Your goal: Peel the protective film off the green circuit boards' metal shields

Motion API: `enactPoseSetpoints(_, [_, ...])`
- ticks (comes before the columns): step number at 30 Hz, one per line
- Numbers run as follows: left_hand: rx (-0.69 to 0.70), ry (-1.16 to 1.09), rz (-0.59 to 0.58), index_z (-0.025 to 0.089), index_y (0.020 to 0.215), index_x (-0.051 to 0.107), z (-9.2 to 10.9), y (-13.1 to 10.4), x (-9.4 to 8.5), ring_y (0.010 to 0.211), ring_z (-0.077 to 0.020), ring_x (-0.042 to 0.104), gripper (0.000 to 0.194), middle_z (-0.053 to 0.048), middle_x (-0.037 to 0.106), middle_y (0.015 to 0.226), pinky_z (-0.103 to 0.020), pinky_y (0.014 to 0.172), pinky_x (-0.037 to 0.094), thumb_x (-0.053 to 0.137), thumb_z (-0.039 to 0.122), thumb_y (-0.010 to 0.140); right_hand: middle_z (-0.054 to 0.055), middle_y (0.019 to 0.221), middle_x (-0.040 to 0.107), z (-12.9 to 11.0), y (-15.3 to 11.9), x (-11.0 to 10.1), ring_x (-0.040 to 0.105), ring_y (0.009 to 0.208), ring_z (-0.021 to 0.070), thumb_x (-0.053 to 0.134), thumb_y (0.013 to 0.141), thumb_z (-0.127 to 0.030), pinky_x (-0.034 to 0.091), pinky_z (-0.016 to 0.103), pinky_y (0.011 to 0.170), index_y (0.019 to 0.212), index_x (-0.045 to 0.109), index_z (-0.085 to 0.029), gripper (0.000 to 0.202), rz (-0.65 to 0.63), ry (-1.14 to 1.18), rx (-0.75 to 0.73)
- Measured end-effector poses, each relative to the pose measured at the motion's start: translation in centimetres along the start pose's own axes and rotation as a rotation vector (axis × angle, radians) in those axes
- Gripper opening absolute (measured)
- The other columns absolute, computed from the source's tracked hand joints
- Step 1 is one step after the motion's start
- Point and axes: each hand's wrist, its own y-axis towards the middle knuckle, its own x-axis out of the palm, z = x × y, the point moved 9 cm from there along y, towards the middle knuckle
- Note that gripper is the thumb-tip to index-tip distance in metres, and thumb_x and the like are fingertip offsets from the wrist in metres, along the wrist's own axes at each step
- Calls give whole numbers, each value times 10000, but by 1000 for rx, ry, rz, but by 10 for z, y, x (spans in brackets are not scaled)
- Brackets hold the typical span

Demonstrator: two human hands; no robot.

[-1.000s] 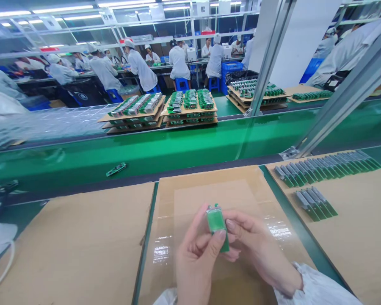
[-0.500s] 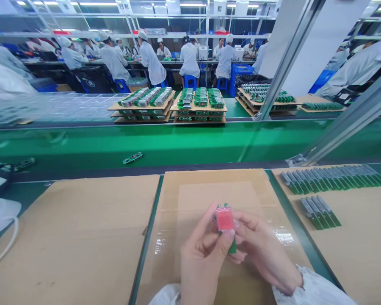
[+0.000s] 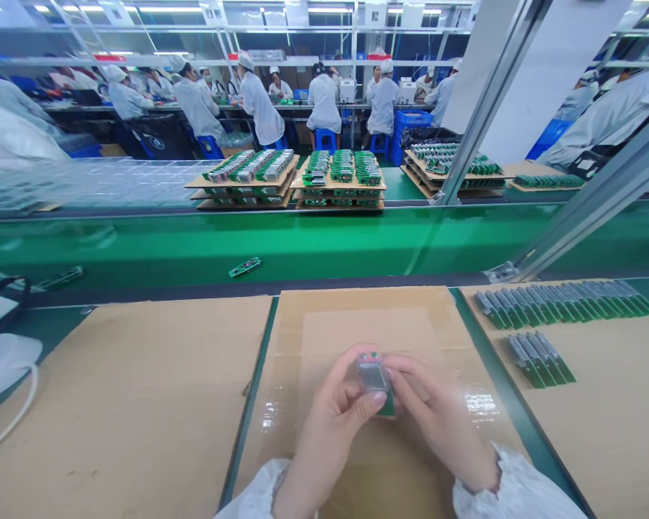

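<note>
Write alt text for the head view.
A left hand holds a green circuit board with a grey screen above cardboard, the right hand at the board's edge. Rows of boards lie to the right; a green strip runs beyond.

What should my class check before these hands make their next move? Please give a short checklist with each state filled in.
1. Left hand holds the circuit board: ok, thumb on its front.
2. Right hand grips it too: cannot tell; its fingers are at the board's right side.
3. Screen shows a colour: not ok, it looks grey.
4. Back of the board undamaged: cannot tell, it faces away.
5. Boards on the right cardboard set in rows: ok, a long row with a shorter row nearer.
</note>
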Motion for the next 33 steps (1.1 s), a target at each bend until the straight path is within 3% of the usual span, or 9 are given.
enactPoseSetpoints(3, [75, 36, 34, 261, 1086, 483, 13, -1, -11, 826, -162, 670, 345, 1, 714, 844, -296, 853, 471, 673, 257, 799, 58, 963, 690, -15, 1, -8, 639, 935, 198, 464, 949, -275, 511, 298, 797, 961, 667, -240, 207, 54, -207, -170])
enactPoseSetpoints(9, [148, 186, 158, 261, 921, 447, 13, -10, -37, 847, -176, 651, 324, 36, 596, 817, -274, 754, 489, 718, 242, 744, 51, 982, 711, -2, 0, -43, 651, 928, 204, 499, 935, -309, 511, 347, 852, 961, 667, -231, 187, 382, -208, -95])
enactPoseSetpoints(14, [119, 569, 141, 261, 1031, 525, -6, -24, -52, 780, -172, 594, 280, -6, 621, 874, -286, 720, 478, 646, 216, 782, 26, 961, 714, 7, 2, -42, 656, 891, 188, 524, 922, -328, 509, 332, 836, 945, 676, -247, 174, 389, -148, -49])
enactPoseSetpoints(16, [131, 780, 159, 263, 954, 598, -4, -29, -61, 860, -194, 597, 185, -16, 632, 931, -309, 780, 473, 647, 207, 785, 13, 961, 714, 7, 3, -40, 654, 888, 177, 528, 921, -324, 502, 318, 838, 939, 675, -256, 163, 375, -137, -39])
enactPoseSetpoints(18, [234, 983, 153, 272, 876, 650, 7, -32, -64, 937, -215, 590, 130, -16, 637, 973, -329, 835, 462, 672, 198, 772, 7, 967, 711, 7, 4, -38, 652, 893, 173, 524, 923, -323, 493, 313, 845, 945, 672, -262, 162, 355, -129, -18])
enactPoseSetpoints(22, [513, 1266, 116, 304, 861, 707, 32, -33, -50, 874, -209, 581, 161, -12, 616, 901, -319, 761, 484, 674, 170, 778, 21, 984, 706, 14, 6, -33, 651, 912, 191, 504, 928, -347, 480, 344, 873, 953, 668, -252, 191, 310, -108, 52])
enactPoseSetpoints(25, [619, 1357, 97, 286, 846, 720, 38, -26, -28, 789, -189, 573, 149, -14, 585, 844, -298, 678, 494, 664, 160, 790, 46, 997, 707, 30, 7, -34, 658, 920, 220, 504, 914, -398, 481, 384, 883, 963, 672, -237, 238, 321, -72, 110])
enactPoseSetpoints(29, [574, 1380, 58, 259, 816, 708, 28, -11, -4, 751, -159, 597, 204, -6, 586, 863, -262, 658, 511, 679, 68, 749, 75, 986, 721, 54, 12, -32, 663, 931, 250, 541, 872, -463, 492, 404, 877, 945, 690, -213, 300, 326, 10, 196])
enactPoseSetpoints(33, [501, 1353, 103, 243, 891, 640, 19, -4, -4, 782, -156, 637, 228, -1, 596, 926, -261, 695, 525, 659, 55, 763, 59, 919, 737, 60, 15, -22, 674, 900, 233, 575, 847, -448, 515, 349, 826, 901, 693, -206, 274, 284, 107, 243])
